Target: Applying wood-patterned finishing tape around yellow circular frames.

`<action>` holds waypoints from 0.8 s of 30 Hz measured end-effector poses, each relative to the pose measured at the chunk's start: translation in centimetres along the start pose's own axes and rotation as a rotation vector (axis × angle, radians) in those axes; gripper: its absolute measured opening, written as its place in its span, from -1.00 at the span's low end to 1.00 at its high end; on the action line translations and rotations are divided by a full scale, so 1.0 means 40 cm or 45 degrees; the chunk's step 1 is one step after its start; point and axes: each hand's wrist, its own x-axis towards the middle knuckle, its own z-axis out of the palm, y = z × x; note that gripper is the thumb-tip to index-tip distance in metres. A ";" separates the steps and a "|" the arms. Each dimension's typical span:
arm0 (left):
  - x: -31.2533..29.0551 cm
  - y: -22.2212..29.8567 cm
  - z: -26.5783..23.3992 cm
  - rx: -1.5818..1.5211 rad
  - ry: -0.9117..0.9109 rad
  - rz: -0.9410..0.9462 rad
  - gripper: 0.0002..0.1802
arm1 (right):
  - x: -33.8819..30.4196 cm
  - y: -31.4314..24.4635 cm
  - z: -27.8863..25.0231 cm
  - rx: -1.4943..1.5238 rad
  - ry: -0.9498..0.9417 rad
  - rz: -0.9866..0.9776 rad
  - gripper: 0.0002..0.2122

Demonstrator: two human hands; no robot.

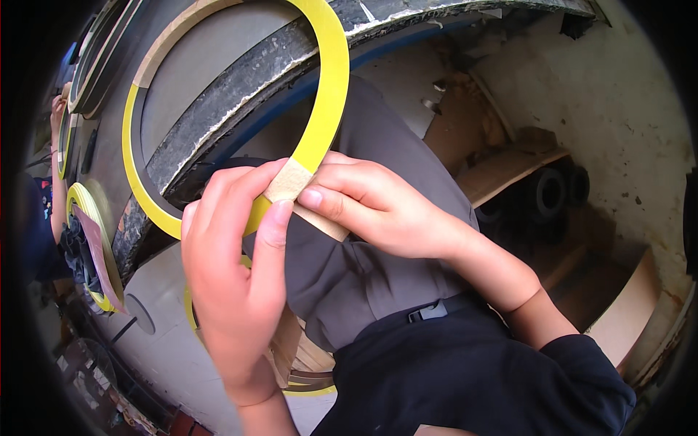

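A large flat yellow ring [331, 83] with tan sections is held tilted in front of me, its far part over the dark worktop. My left hand [236, 254] is closed round its near edge, thumb on the front beside a tan patch [289, 182]. On the right of that patch, my right hand [385, 207] is closed in a pinch. A short tan strip [325, 222] sticks out below my right thumb. Whether strip and patch are one piece I cannot tell; the fingers hide where they meet.
The dark worktop's worn edge [240, 94] curves across beyond my knees. More rings [105, 58] lie at the far left, near another person's arm [58, 145]. A yellow-rimmed roll [94, 247] stands at left. Wooden boards [516, 171] and dark rolls [549, 192] sit at right.
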 end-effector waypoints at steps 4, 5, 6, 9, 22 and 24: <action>0.073 0.009 -0.036 -0.518 -0.369 -0.309 -0.76 | 0.000 0.006 -0.008 0.026 0.041 -0.005 -0.72; 0.089 0.011 -0.048 -0.507 -0.361 -0.308 -0.76 | 0.001 0.004 -0.007 0.032 0.035 -0.017 -0.72; 0.106 0.010 -0.059 -0.505 -0.507 -0.356 -0.75 | 0.000 0.005 -0.008 -0.022 0.041 -0.058 -0.72; 0.128 -0.008 -0.067 -0.547 -0.695 -0.455 -0.77 | -0.001 0.001 -0.005 -0.059 0.060 -0.085 -0.73; 0.153 -0.027 -0.052 -0.859 -0.695 -0.589 -0.75 | -0.012 -0.026 0.044 -0.552 0.518 -0.191 -0.95; 0.153 -0.028 -0.051 -0.864 -0.679 -0.566 -0.76 | -0.012 -0.034 0.045 -0.625 0.532 -0.215 -0.96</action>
